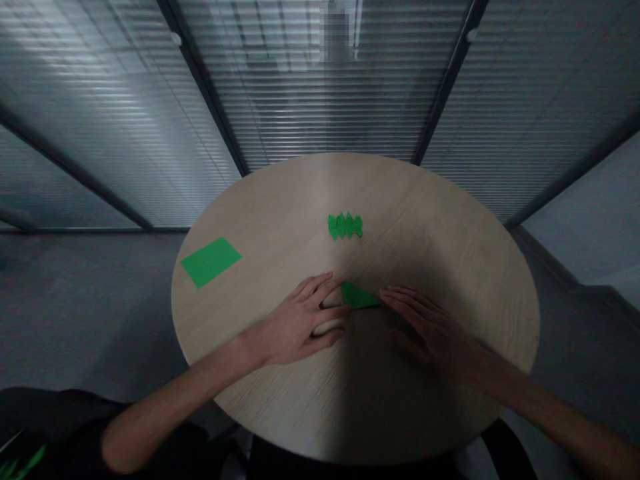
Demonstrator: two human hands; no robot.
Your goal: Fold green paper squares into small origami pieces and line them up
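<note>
A green sheet of paper folded into a triangle (pixel 358 297) lies flat on the table between my hands. My left hand (pixel 310 317) rests with fingers spread, its fingertips touching the paper's left end. Over at the paper's right corner, the fingertips of my right hand (pixel 427 327) touch it, with the fingers stretched out side by side and the thumb apart. Parts of the paper's edges are covered by my fingertips. Beyond it sits a small green folded-paper piece with a zigzag outline (pixel 345 226). A flat green sheet of paper (pixel 211 261) lies at the left.
The round wooden table (pixel 280 413) stands close to glass partitions with blinds (pixel 330 113) behind it. Dark frame posts run between the panes. Grey carpet (pixel 100 300) surrounds the table, and a shadow falls across its right half.
</note>
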